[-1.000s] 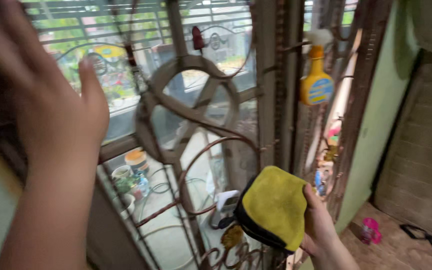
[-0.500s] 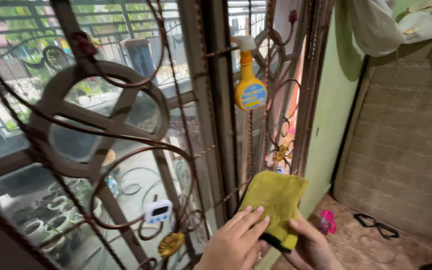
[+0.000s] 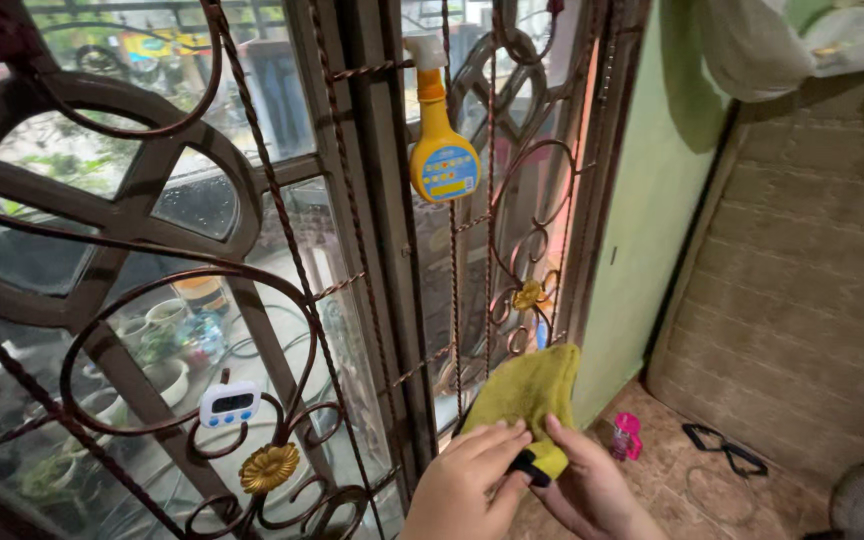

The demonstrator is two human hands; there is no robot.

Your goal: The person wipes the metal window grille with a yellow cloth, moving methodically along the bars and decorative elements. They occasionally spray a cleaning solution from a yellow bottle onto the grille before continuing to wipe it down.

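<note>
Your fingers (image 3: 497, 440) on both hands pinch the lower edge of a yellow cloth (image 3: 527, 395), with a dark trim showing between the fingertips. Your left hand (image 3: 462, 485) comes in from the bottom of the view, its fingers pressed together and laid flat against the cloth's near side. Your right hand (image 3: 592, 490) meets it from the other side, thumb up along the fabric, so the two hands touch around the same corner. The cloth stands upright between them, low in the view and just in front of the window's brown iron grille (image 3: 352, 230).

Above the cloth, a yellow spray bottle (image 3: 442, 150) with a white trigger hangs on the grille bars. To the lower left, a small white digital timer (image 3: 230, 403) sits against the scrollwork, and a gold flower ornament (image 3: 269, 467) is fixed just below it. Behind the glass you can see pots (image 3: 167, 320). To the right stands a green wall (image 3: 652, 200), and on the tiled floor lie a pink object (image 3: 628, 436) and a dark pair of glasses (image 3: 722, 450).
</note>
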